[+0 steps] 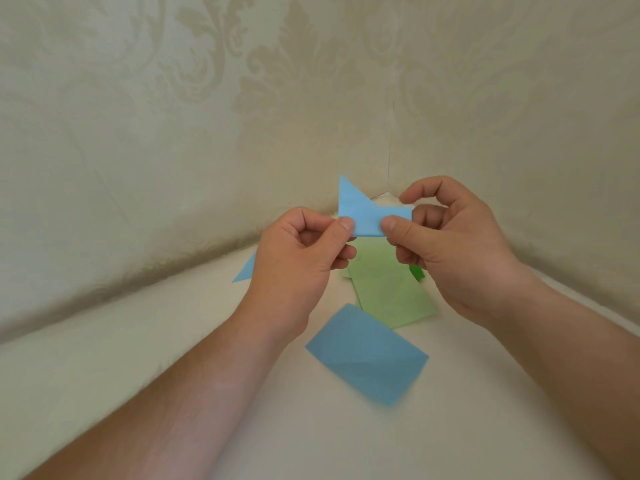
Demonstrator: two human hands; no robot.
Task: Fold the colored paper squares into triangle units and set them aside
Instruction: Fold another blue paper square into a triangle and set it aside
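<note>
A partly folded light-blue paper strip point(363, 214) is held in the air between both hands, one end folded up into a point. My left hand point(298, 261) pinches its left end between thumb and forefinger. My right hand point(450, 244) pinches the right end the same way. Below lies a flat blue paper square point(367, 355) on the cream surface. Pale green paper sheets point(391, 292) lie overlapped behind it, partly hidden by my hands. A folded blue triangle point(246, 270) peeks out left of my left hand.
The cream cloth-covered surface point(138, 358) meets patterned fabric walls point(173, 133) that form a corner just behind the papers. A darker green scrap point(417, 271) shows under my right hand.
</note>
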